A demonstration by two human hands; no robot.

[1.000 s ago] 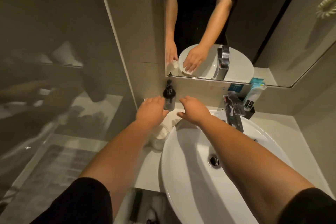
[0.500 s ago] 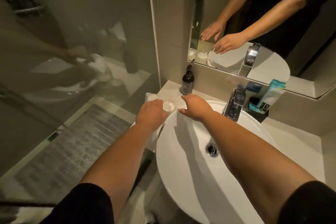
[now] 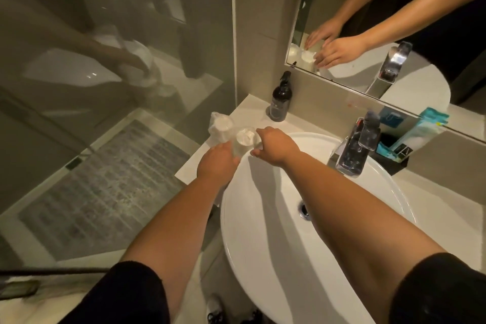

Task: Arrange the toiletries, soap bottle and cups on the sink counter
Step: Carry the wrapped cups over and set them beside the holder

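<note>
The pale counter [image 3: 252,110] carries a white basin [image 3: 276,218]. Two wrapped cups [image 3: 222,126] stand at the fingertips; the dark soap bottle [image 3: 280,102] stands beyond them.

Soap bottle [image 3: 280,101] is black, basin [image 3: 265,231] white w/ chrome tap [image 3: 353,148]. Cups [image 3: 244,139] clear. Floor mat [image 3: 105,189] grey, patterned.

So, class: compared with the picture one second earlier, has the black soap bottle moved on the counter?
No. The soap bottle stands in the same corner spot against the wall, below the mirror's lower-left corner; only the camera shifted.
</note>
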